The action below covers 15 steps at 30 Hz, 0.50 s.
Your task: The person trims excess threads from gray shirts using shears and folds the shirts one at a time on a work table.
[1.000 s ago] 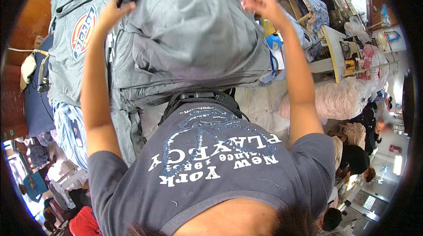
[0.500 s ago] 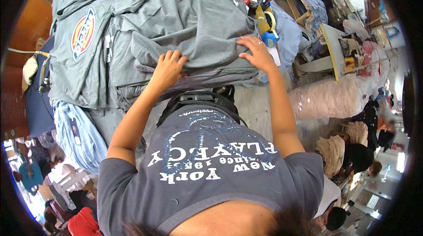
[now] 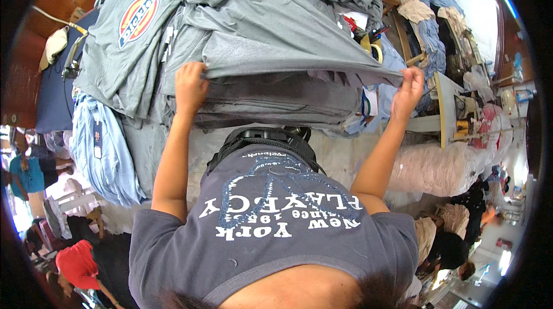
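A grey T-shirt (image 3: 276, 46) is stretched by its near edge between my two hands, the edge lifted off the pile. My left hand (image 3: 190, 87) pinches one corner of that edge, fingers closed. Out past the pile's right side, my right hand (image 3: 409, 90) grips the other corner. Beneath the raised cloth lies a stack of folded grey garments (image 3: 276, 107). Left of it, another grey T-shirt (image 3: 106, 58) with a red, yellow and blue print lies spread out. The far part of the held T-shirt still rests on the heap.
Light blue garments (image 3: 106, 165) with a dark tag hang at the left edge. A yellow tape roll (image 3: 376, 52) is partly hidden beyond the shirt. A plastic-wrapped pinkish bundle (image 3: 432, 168) stands at right. A person in red (image 3: 78, 264) is at lower left.
My hands lay on the cloth before. Now both have closed on its near edge, raised it and pulled it wide, the right hand moving far to the right.
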Available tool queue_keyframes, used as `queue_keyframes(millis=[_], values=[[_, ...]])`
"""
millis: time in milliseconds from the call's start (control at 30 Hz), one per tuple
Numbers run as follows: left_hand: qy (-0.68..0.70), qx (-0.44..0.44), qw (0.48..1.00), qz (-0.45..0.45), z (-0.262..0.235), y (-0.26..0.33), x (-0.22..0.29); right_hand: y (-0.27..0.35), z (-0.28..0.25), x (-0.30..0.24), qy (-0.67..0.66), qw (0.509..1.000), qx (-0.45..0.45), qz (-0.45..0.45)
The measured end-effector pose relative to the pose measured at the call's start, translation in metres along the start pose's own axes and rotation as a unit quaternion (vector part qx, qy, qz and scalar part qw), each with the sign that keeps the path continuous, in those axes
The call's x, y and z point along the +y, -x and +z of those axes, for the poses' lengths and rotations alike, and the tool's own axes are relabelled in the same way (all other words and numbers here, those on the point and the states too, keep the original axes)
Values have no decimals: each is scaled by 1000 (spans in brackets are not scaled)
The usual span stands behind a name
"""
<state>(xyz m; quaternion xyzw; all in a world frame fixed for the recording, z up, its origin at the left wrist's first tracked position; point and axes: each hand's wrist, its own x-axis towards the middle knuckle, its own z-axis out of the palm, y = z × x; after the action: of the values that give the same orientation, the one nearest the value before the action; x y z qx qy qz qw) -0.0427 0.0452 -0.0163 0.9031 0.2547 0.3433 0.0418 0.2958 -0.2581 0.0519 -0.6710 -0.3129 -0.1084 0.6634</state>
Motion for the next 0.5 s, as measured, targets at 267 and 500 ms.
queue_keyframes(millis=[267,500], values=[[380,32,919,-102,-45,-50,70,26,100,-65,87,957,-269,-71],[299,-32,948,-103,-48,-68,106,49,157,-109,-51,927,-366,-67]])
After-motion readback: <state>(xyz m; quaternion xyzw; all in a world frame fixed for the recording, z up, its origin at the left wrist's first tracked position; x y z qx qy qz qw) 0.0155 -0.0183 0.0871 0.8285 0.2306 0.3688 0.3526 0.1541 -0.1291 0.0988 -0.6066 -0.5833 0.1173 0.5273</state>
